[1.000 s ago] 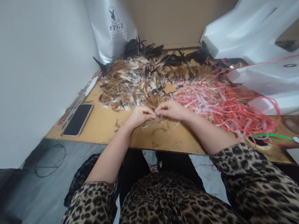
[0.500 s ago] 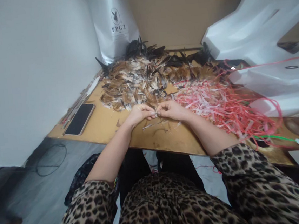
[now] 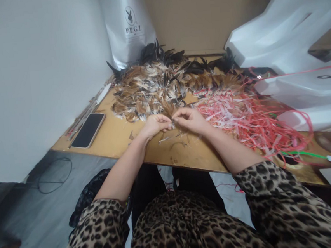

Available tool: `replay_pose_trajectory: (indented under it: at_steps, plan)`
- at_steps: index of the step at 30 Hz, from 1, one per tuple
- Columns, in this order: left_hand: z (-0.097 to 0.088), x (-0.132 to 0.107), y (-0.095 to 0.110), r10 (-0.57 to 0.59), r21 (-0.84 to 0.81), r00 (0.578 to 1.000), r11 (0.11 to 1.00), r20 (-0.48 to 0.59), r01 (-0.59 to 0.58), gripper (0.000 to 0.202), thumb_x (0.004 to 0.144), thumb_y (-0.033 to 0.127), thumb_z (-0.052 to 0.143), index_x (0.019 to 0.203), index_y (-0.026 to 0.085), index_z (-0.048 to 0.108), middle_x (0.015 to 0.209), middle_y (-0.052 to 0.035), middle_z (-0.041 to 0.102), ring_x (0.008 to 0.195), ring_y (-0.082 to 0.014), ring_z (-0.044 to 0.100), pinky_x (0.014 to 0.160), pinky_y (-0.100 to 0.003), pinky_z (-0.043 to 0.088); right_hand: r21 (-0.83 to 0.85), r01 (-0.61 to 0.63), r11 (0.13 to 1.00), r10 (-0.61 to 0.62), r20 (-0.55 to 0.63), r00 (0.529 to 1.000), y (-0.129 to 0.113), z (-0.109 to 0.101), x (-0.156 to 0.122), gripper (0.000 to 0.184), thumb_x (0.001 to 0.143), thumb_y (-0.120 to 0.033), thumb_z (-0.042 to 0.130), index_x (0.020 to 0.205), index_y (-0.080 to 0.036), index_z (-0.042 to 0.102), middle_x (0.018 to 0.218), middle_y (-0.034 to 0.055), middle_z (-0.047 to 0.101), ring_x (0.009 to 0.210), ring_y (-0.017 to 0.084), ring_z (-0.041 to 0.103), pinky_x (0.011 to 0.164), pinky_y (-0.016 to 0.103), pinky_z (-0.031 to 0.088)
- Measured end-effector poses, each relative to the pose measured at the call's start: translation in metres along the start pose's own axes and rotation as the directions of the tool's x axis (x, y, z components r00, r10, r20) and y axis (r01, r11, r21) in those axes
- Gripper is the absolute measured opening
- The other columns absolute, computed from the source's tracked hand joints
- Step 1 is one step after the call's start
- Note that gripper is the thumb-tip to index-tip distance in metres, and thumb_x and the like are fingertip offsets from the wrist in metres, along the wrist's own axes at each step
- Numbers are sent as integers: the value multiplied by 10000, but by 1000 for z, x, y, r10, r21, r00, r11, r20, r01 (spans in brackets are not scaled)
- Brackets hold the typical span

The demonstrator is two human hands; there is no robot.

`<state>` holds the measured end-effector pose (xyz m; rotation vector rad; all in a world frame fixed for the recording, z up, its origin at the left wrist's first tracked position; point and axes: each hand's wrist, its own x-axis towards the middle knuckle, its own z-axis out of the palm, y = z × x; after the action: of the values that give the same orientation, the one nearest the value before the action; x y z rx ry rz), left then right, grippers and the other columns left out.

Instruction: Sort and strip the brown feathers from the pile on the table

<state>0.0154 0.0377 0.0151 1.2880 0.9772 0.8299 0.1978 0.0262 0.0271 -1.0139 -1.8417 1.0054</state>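
My left hand (image 3: 157,125) is closed in a pinch above the front part of the wooden table. A small brown feather tuft (image 3: 168,110) rises at its fingertips, and a pale bit shows below them. Close beside it, my right hand (image 3: 191,119) also pinches, thumb and forefinger together at the base of the tuft; what lies between them is too small to make out. Just beyond both hands spreads a heap of brown, white and black feathers (image 3: 147,88). Pink and white ribbon strips (image 3: 235,117) lie tangled to the right, beside my right forearm.
A phone (image 3: 88,130) lies near the table's left edge. Behind the feathers stands a white printed bag (image 3: 132,33). White machine bodies (image 3: 293,84) take up the right side, with a green cord (image 3: 305,153) in front. Feather scraps (image 3: 179,143) lie by the table's front edge.
My right hand has lifted slightly, its fingertips shifting up from beside the left fingertips. My left hand keeps its pinch in nearly the same place. More of the brown tuft shows.
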Motion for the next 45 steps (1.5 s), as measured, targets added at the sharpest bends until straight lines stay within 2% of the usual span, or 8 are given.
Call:
replay_pose_trajectory:
  at_steps: [5, 11, 18, 21, 25, 29, 36, 45]
  plan:
    - [1, -2, 1, 7, 21, 1000, 1000, -20, -6, 239, 546, 200, 736, 726, 94, 620, 616, -35, 636, 548, -85, 572, 503, -186, 419, 3, -11, 1000, 11, 73, 997, -2, 3, -2, 282, 774, -257, 498, 1028, -155, 563, 666, 3, 614, 512, 98, 535, 503, 219, 404]
    - [2, -3, 3, 34, 38, 999, 999, -21, -33, 250, 518, 235, 760, 680, 101, 625, 581, -8, 609, 486, -48, 496, 493, -181, 388, -323, 169, 931, -149, 86, 985, 5, 1, 0, 227, 748, -183, 496, 933, -170, 628, 854, 37, 663, 705, 130, 577, 672, 252, 429]
    - [4, -1, -1, 198, 182, 979, 966, -57, -185, 190, 567, 229, 730, 690, 113, 643, 625, -13, 624, 549, -72, 527, 548, -200, 414, -270, 110, 957, -103, 40, 994, 7, 2, 0, 185, 721, -200, 537, 883, -156, 614, 807, 36, 648, 675, 126, 558, 642, 242, 422]
    - [4, 1, -6, 361, 358, 932, 876, -44, -322, 135, 638, 233, 684, 716, 126, 657, 671, -22, 638, 558, -77, 529, 542, -200, 412, -216, 99, 971, -94, 30, 995, 9, 2, 0, 183, 725, -210, 537, 890, -157, 593, 778, 23, 633, 656, 116, 543, 625, 230, 415]
    - [4, 2, -10, 608, 599, 792, 613, 58, -515, 74, 719, 189, 609, 744, 157, 671, 726, -35, 655, 634, -100, 568, 614, -223, 441, -200, 106, 974, -103, 27, 994, 15, 3, 1, 181, 722, -210, 541, 890, -159, 585, 752, 13, 628, 641, 112, 539, 631, 231, 417]
    - [3, 3, -12, 684, 699, 714, 438, 149, -566, 108, 757, 166, 566, 774, 174, 672, 796, -57, 675, 743, -130, 607, 714, -256, 460, -154, 99, 983, -97, 17, 995, 22, 3, 3, 182, 726, -227, 548, 891, -157, 583, 751, 16, 636, 679, 121, 565, 681, 244, 436]
    - [5, 2, -15, 598, 821, 786, 365, 155, -440, 163, 800, 208, 503, 851, 190, 657, 863, -81, 653, 846, -172, 588, 807, -304, 423, -180, 69, 981, -72, -6, 997, 23, 0, 4, 214, 727, -234, 555, 912, -143, 613, 755, 25, 654, 684, 127, 580, 697, 256, 444]
    - [9, -1, -15, 621, 826, 773, 360, 134, -433, 202, 825, 244, 468, 885, 182, 650, 858, -85, 633, 840, -169, 571, 785, -289, 414, -243, 43, 969, -38, 25, 999, 19, -4, 5, 180, 731, -221, 556, 842, -152, 679, 766, 29, 681, 686, 142, 592, 678, 258, 434]
